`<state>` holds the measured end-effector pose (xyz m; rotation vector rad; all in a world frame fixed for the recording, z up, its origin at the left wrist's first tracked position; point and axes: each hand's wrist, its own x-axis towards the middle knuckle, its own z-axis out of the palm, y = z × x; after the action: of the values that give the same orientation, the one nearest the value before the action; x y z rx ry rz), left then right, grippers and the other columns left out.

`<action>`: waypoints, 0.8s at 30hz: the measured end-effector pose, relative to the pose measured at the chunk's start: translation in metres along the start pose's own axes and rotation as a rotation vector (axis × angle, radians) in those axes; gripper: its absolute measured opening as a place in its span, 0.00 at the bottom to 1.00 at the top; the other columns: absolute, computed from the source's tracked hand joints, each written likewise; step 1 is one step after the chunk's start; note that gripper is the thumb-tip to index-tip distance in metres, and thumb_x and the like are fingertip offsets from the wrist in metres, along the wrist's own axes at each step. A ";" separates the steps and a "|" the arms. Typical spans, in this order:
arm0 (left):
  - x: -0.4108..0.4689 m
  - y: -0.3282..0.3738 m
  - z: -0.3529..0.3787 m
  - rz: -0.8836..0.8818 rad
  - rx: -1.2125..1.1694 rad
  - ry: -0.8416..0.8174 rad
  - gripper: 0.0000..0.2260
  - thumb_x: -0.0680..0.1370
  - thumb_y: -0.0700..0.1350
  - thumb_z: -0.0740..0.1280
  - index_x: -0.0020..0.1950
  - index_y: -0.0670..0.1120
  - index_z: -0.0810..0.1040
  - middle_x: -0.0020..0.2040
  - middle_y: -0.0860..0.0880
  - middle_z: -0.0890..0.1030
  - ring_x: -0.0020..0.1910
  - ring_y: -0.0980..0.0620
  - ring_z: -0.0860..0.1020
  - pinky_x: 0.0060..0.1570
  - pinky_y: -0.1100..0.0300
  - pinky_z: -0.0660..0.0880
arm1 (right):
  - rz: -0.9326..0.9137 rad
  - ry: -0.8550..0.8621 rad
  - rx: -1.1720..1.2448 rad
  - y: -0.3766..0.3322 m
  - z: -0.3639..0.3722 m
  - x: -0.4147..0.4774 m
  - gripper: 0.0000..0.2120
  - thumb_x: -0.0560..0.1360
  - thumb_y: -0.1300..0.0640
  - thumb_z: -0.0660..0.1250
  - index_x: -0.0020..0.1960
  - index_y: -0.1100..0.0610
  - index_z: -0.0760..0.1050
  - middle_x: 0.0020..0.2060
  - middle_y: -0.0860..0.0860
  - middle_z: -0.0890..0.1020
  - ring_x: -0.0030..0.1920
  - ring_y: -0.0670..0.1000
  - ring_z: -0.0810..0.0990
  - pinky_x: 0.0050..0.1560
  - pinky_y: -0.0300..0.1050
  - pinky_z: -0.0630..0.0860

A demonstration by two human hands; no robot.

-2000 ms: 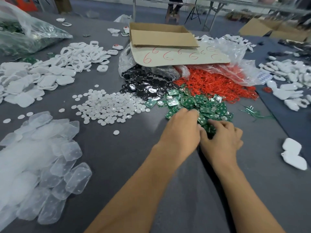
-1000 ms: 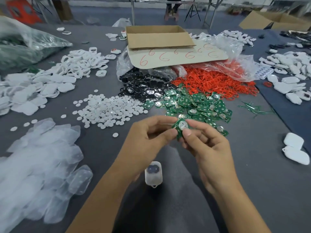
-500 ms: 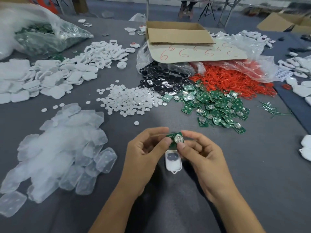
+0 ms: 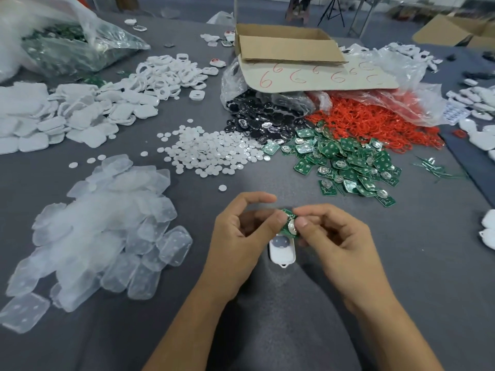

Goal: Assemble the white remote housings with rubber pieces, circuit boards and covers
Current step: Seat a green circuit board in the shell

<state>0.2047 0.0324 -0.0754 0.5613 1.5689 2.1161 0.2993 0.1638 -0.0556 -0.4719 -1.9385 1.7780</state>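
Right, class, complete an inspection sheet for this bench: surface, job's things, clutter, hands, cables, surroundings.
Surface: grey cloth-covered table.
Job's things: small green circuit board held at the far end of open white plastic remote housing; heaps of green boards, white round discs, black pieces, red loops, clear plastic covers, white shells.
Clutter: brown cardboard box, clear plastic bag.
Hands: left hand, right hand both pinch the board.
Cables: nothing seen.
Surroundings: metal stand legs, further cardboard boxes.

Cardboard box (image 4: 286, 46), clear plastic bag (image 4: 80, 53)
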 end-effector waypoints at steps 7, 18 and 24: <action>0.001 -0.003 -0.001 0.024 -0.018 0.059 0.13 0.73 0.44 0.77 0.56 0.47 0.82 0.43 0.48 0.86 0.43 0.55 0.84 0.44 0.67 0.78 | 0.180 -0.127 0.120 -0.004 -0.002 -0.006 0.13 0.76 0.68 0.69 0.55 0.53 0.81 0.37 0.60 0.84 0.40 0.57 0.86 0.40 0.41 0.82; -0.007 0.000 -0.008 0.138 0.441 0.059 0.22 0.70 0.57 0.78 0.62 0.58 0.78 0.54 0.59 0.83 0.56 0.58 0.81 0.53 0.68 0.74 | 0.078 -0.040 -0.109 -0.004 -0.015 0.008 0.06 0.76 0.68 0.69 0.44 0.60 0.81 0.31 0.59 0.81 0.32 0.50 0.77 0.36 0.39 0.77; -0.013 -0.002 -0.023 0.070 0.960 -0.264 0.52 0.59 0.67 0.80 0.77 0.71 0.55 0.67 0.69 0.72 0.72 0.65 0.57 0.72 0.61 0.54 | 0.117 -0.139 -0.169 0.002 -0.013 0.009 0.09 0.76 0.69 0.70 0.44 0.57 0.82 0.31 0.55 0.82 0.32 0.49 0.77 0.38 0.39 0.76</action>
<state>0.2029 0.0073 -0.0839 1.1413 2.3483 1.1302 0.2987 0.1797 -0.0561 -0.5424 -2.2107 1.7672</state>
